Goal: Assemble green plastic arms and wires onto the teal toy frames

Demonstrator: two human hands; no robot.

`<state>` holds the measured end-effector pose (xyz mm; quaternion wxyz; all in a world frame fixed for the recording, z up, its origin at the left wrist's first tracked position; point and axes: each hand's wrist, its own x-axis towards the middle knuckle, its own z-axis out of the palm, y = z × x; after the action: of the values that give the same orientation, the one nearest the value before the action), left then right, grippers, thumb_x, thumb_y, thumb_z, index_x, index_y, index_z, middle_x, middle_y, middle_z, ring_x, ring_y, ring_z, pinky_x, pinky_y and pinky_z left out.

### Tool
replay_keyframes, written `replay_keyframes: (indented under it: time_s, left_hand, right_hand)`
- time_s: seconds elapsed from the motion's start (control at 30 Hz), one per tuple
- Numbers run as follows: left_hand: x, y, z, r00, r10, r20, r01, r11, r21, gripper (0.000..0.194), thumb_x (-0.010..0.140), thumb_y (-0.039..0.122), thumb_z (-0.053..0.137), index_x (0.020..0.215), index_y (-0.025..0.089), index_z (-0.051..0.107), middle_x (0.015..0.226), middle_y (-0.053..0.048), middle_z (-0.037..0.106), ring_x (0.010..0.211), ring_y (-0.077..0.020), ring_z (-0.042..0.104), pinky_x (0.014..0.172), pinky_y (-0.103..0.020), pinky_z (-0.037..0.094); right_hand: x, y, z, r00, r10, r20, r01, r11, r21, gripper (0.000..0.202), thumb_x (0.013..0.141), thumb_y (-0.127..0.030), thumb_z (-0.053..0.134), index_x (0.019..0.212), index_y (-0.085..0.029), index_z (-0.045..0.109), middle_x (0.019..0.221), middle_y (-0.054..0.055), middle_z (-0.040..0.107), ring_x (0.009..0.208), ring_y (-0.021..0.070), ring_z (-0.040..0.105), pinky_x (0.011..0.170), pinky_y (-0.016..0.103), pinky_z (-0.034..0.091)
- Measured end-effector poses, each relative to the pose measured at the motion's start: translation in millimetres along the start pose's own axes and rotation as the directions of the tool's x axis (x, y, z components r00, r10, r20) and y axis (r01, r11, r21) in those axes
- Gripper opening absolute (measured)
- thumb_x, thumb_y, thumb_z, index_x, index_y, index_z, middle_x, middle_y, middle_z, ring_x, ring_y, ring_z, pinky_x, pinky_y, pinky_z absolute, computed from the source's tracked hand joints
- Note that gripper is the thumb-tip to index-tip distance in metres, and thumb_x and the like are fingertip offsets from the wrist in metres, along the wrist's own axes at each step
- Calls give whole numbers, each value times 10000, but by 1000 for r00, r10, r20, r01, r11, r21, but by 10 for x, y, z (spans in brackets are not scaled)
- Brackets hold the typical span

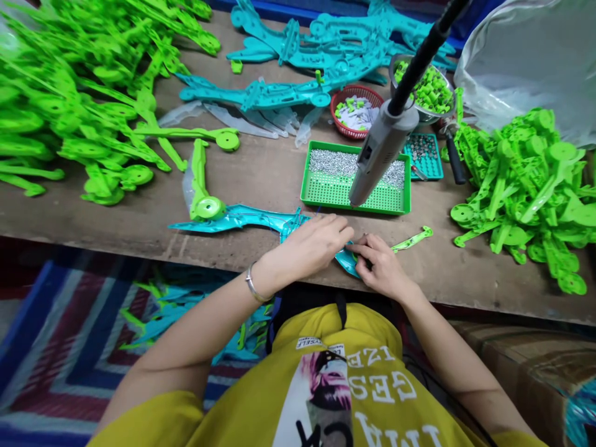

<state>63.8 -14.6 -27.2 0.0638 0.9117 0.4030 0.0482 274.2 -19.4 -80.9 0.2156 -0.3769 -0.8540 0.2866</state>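
A long blue plastic part [256,218] lies along the table's front edge, with a green arm piece [200,183] attached or resting near its left end. My left hand [314,244] lies over the blue part's right half, fingers bent together and pressed on it. Close beside it, my right hand [379,264] pinches at the part's right end with curled fingers; what is between its fingertips is too small to tell. A slim green piece [412,239] sticks out to the right behind my right hand. Thin wires show near the middle of the blue part.
A grey electric screwdriver [379,155] hangs over a green tray [356,203] of screws. Behind are a red basket [342,128], a metal bowl [449,102], a teal tray [440,162] and blue parts [279,93]. Green parts are heaped left [60,105] and right [531,186].
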Motion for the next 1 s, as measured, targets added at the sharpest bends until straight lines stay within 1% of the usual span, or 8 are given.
replay_keyframes:
  time_s: [0.23,0.37,0.5,0.6,0.67,0.8,0.9,1.0]
  left_hand:
    - [-108,-74,129,1000,3,-16,-2,997,77,133,951,122,484,932,163,609,940,-80,616,901,-237,583,880,-395,425]
    - [-126,-65,146,995,29,-98,-20,996,88,195,962,96,464,875,156,627,865,-65,622,871,-215,579,923,-398,418]
    - [-194,-23,166,987,5,-161,2,999,43,220,994,177,464,857,172,637,846,-57,623,868,-215,568,867,-381,430]
    - [-228,14,158,993,-20,-113,16,999,-38,232,1011,245,462,878,172,637,844,-45,628,842,-204,578,858,-373,439]
    - [-223,27,130,995,-67,-71,62,995,-75,212,1015,230,444,956,167,638,888,-47,635,846,-200,591,846,-359,449]
    - [-174,28,66,984,-171,49,173,984,-44,189,988,148,446,990,169,634,985,-64,619,770,-185,601,642,-306,416]
    - [-128,26,44,976,-171,134,177,984,-31,167,979,178,487,977,185,654,958,-53,608,703,-175,599,530,-295,329]
    - [-59,24,30,968,-165,189,169,986,-4,161,975,221,524,957,194,681,956,-59,621,689,-179,609,520,-297,304]
  right_hand:
    - [21,-43,-12,1000,15,-16,-15,1000,-10,319,862,-68,502,1099,-189,678,925,82,634,875,230,594,793,382,513]
    - [47,-75,28,998,30,-61,-35,996,-79,162,950,-193,538,1039,-186,674,863,75,628,836,230,595,772,374,501]
    - [70,-71,110,990,50,-131,-70,985,-156,153,980,-267,554,923,-209,684,803,56,618,787,213,597,734,352,486]
    - [74,-53,144,987,38,-154,-70,976,-206,181,985,-271,553,882,-220,692,766,44,601,758,204,589,718,345,479]
    - [71,-41,144,990,27,-141,-57,974,-218,185,983,-275,561,875,-218,701,759,44,596,755,204,585,717,344,480]
    - [60,-24,122,993,36,-109,-55,983,-174,177,983,-286,569,906,-227,717,765,43,603,774,207,586,733,349,485]
    - [56,-29,108,992,39,-118,-55,989,-140,179,983,-294,569,907,-233,719,765,40,605,773,206,583,756,356,494]
    - [56,-44,96,991,30,-129,-46,991,-122,161,973,-274,578,899,-229,713,774,39,605,780,204,590,797,364,506]
